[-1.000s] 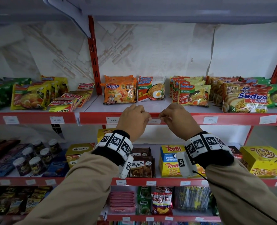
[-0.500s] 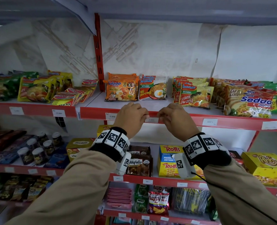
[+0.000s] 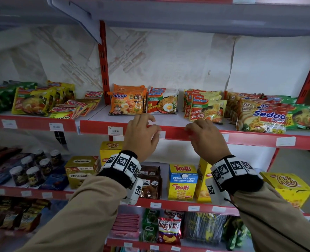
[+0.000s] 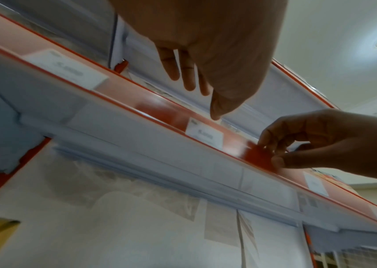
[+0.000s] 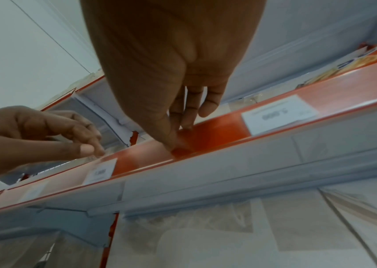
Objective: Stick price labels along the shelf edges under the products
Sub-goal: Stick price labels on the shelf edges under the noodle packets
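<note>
A white price label [image 3: 162,134] sits on the red shelf edge [image 3: 176,131] under the Mi Goreng noodle pack [image 3: 162,101]. My left hand [image 3: 148,124] hovers over the label's left part with loose, spread fingers and holds nothing. In the left wrist view its thumb tip [image 4: 216,116] sits just above the label [image 4: 204,135]. To the right, my right hand [image 3: 192,128] pinches the bare red edge. The right wrist view shows its thumb [image 5: 171,145] pressed on the edge's face and its fingers [image 5: 187,117] at the top rim.
More labels sit on the same edge: a "5.000" label [image 3: 115,130] to the left and two labels [image 3: 285,140] to the right. Noodle packs [image 3: 206,110] line the shelf above. Snack boxes [image 3: 182,180] and jars [image 3: 34,171] fill the shelf below.
Both hands were close together at the label. Now they have drawn apart: the left hand's fingers have lifted and spread, and the right hand has slid right along the edge.
</note>
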